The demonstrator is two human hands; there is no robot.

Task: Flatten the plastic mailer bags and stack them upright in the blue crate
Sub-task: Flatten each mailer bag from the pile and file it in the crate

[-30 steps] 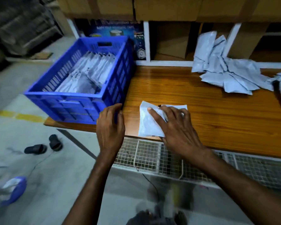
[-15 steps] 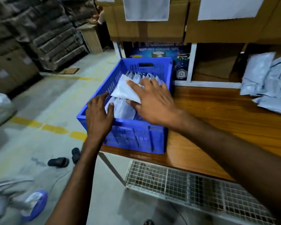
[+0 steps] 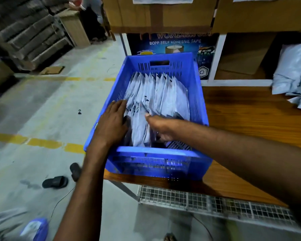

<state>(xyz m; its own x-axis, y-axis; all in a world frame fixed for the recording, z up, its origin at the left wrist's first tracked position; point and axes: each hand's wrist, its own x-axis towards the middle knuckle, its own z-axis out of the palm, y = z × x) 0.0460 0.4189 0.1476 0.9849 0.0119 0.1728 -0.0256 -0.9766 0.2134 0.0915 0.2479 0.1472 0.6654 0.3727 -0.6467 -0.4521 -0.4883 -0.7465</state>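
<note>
1. Blue plastic crate (image 3: 199, 101) sits at the left end of a wooden bench (image 3: 250, 119), a row of pale mailer bags (image 3: 165, 94) standing upright inside it.
2. The person's left hand (image 3: 111, 124), fingers straight, presses against the bags nearest the crate's left wall.
3. The right hand (image 3: 161, 126) reaches down among the front bags, thumb raised; its fingers are hidden, so its grip cannot be told.
4. Loose bags (image 3: 292, 79) lie heaped at the bench's right end, well apart from the crate.
</note>
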